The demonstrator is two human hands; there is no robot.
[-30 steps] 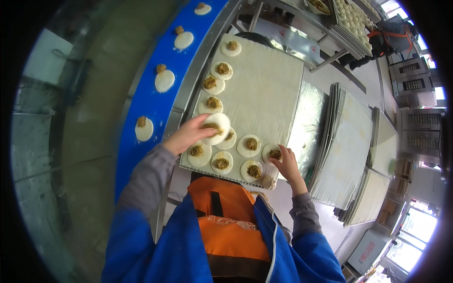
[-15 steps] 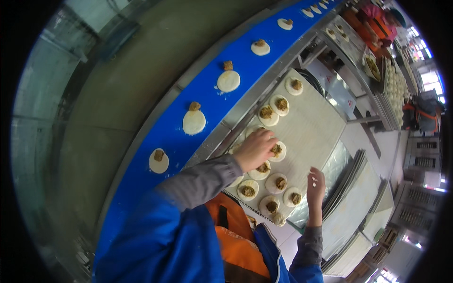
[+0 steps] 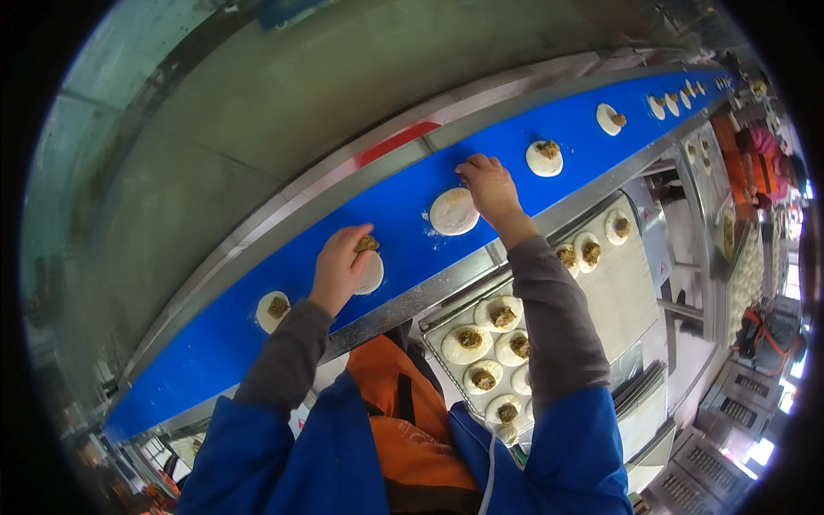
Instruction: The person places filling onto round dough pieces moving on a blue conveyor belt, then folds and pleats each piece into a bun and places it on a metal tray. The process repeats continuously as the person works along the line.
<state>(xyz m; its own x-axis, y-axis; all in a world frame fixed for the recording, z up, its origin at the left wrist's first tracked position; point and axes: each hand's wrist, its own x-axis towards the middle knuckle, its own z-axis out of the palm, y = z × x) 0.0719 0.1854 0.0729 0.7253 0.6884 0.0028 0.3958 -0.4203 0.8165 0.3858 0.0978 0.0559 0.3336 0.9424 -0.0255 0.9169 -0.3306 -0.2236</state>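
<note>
The left hand (image 3: pixel 337 270) pinches a brown lump of filling (image 3: pixel 367 244) between thumb and fingers, at the far right edge of a white dough round (image 3: pixel 370 275) on the blue belt (image 3: pixel 400 246). Farther right, the fingers of the right hand (image 3: pixel 491 190) bend together at the far edge of a second round (image 3: pixel 453 215); whether they grip anything I cannot tell. A third round (image 3: pixel 266 321), topped with filling, lies left of the left hand. Near right, a tray (image 3: pixel 622 279) carries filled rounds, partly behind the right sleeve (image 3: pixel 558 318).
</note>
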